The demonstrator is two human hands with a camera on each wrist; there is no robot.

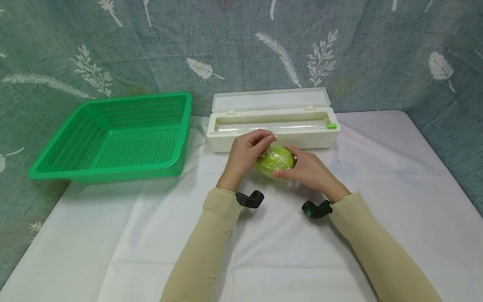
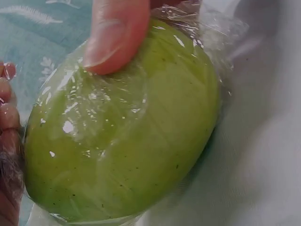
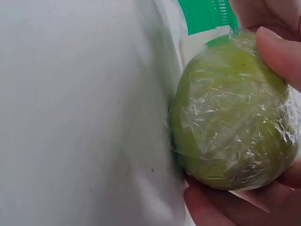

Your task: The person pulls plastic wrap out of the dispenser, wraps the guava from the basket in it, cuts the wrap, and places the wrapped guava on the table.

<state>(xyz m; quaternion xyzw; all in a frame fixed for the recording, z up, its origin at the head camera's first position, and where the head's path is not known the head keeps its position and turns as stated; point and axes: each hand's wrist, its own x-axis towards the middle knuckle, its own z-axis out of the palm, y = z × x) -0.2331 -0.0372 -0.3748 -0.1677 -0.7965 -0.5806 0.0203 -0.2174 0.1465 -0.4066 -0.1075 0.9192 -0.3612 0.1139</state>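
A green mango [image 1: 278, 160] wrapped in clear plastic wrap [image 3: 225, 113] is held just above or on the white tablecloth. My right hand [image 1: 307, 167] grips its right side, the thumb along the near side and the fingers at the back. My left hand [image 1: 249, 149] is at the mango's upper left, fingers curled and pinching the wrap. In the left wrist view, fingers [image 2: 8, 120] show at the left edge with film bunched by them, and a thumb [image 2: 113, 37] presses on the wrapped skin. The wrap is crinkled and gathered at one end.
Behind the hands stands a white wrap dispenser box [image 1: 271, 140], lid raised, with a film roll [image 1: 271, 126] and a green slider [image 1: 331, 126] inside. A green perforated basket [image 1: 173, 167] sits at the left. A grey leaf-patterned curtain [image 1: 234, 50] hangs behind the white-covered table [image 1: 286, 260].
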